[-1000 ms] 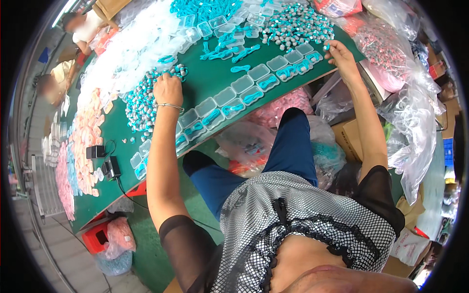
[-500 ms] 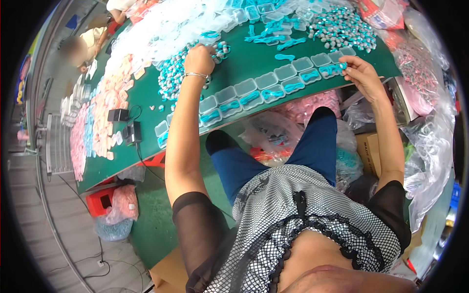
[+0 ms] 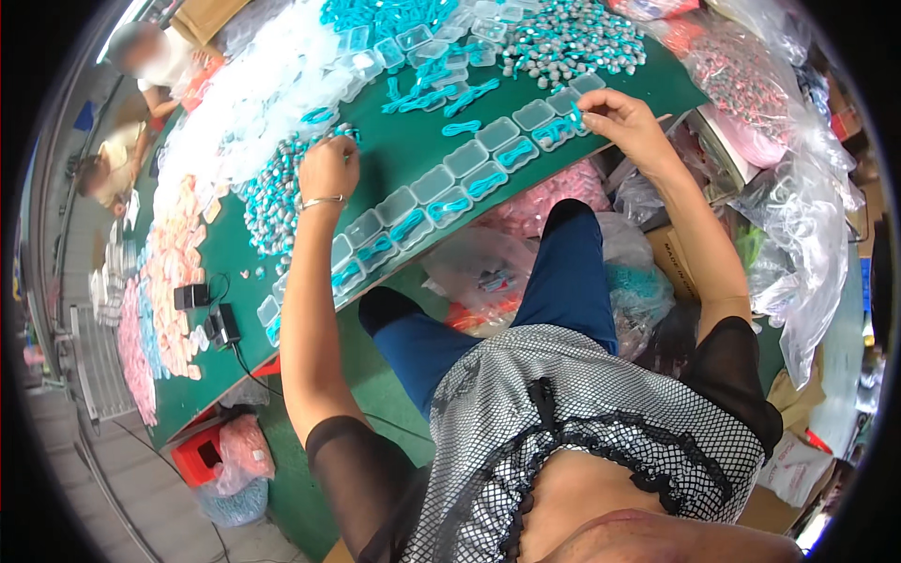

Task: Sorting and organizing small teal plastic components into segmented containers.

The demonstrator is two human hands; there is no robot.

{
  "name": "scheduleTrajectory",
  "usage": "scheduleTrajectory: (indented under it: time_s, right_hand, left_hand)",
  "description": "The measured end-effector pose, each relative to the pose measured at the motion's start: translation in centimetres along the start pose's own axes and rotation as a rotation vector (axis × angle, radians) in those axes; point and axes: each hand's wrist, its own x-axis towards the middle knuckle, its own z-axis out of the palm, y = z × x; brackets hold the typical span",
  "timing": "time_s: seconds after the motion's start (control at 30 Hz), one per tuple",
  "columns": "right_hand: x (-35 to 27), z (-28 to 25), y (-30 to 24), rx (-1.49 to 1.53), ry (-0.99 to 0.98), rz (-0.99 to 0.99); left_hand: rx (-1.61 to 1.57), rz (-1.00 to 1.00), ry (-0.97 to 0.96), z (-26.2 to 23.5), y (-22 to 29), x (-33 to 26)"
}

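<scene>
A row of small clear plastic boxes (image 3: 466, 158) runs along the front edge of the green table (image 3: 399, 155), and most of them hold coiled teal cords. My right hand (image 3: 627, 124) is at the right end of the row, its fingertips pinched on a teal piece (image 3: 574, 116) just above an end box. My left hand (image 3: 328, 171), with a thin bracelet on the wrist, is curled into a fist at the edge of a heap of small teal-and-grey pieces (image 3: 270, 202). What the fist holds is hidden.
More teal-and-grey pieces (image 3: 572, 42) and loose teal cords (image 3: 450, 94) lie farther back. White parts (image 3: 249, 103) and pink parts (image 3: 169, 272) cover the left. Clear bags (image 3: 798, 225) hang at the right. Other people (image 3: 155, 61) sit at the far left. Black chargers (image 3: 211, 314) lie near the edge.
The view has swung, so the table sits differently in the picture. My left hand stays at the teal-and-grey heap and my right hand stays at the right end of the box row.
</scene>
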Motion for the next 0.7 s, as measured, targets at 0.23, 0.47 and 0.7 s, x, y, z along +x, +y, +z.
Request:
scheduleTrajectory:
  time_s: [0.23, 0.47, 0.7]
  right_hand:
    - [0.3, 1.7, 0.9, -0.31, -0.007, -0.146]
    - [1.0, 3.9, 2.6, -0.758, -0.082, -0.409]
    - [0.9, 4.1, 3.2, -0.773, -0.078, -0.41]
  left_hand:
    - [-1.067, -0.111, -0.001, 0.3, 13.1, -2.3]
    - [-0.76, 0.039, 0.217, 2.1, 17.3, -2.8]
    - [-0.647, 0.055, 0.247, 2.2, 18.1, -3.4]
